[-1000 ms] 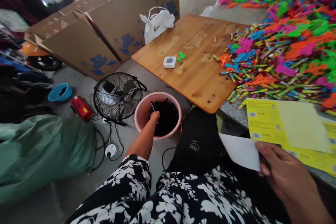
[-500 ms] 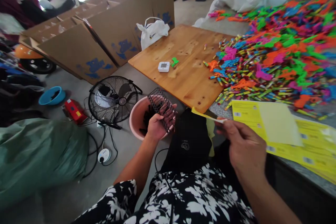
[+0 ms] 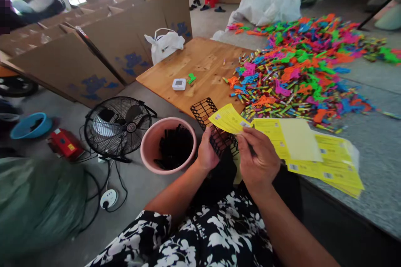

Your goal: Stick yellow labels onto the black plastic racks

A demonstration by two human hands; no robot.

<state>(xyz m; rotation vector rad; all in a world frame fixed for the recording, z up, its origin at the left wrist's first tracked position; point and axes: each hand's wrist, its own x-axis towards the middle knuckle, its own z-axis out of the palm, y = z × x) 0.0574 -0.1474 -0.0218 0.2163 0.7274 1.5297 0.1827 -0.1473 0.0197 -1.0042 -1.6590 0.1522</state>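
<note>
My left hand (image 3: 208, 150) is closed on a black plastic grid rack (image 3: 203, 110), which leans up over the near corner of the wooden board. Between the thumb and fingers of my right hand (image 3: 258, 156) is a yellow printed sticker label (image 3: 230, 117). The label lies in front of part of the rack; whether the two touch I cannot tell. To the right, yellow label sheets (image 3: 328, 154) lie spread on the grey surface, with a pale blank sheet on top. Left of my left hand stands a pink bucket (image 3: 147, 150) holding several black plastic pieces (image 3: 175, 146).
A wooden board (image 3: 206, 58) bears a small white device (image 3: 179, 84) and a green toy gun (image 3: 191, 78). Colourful toy pieces (image 3: 300, 71) are heaped to the right. A black fan (image 3: 119, 127) and cardboard boxes (image 3: 125, 37) stand left. Cords lie on the floor.
The rack has come right, from over the bucket to in front of my body. My right hand has brought the label left to the rack. The whole view has shifted to the right.
</note>
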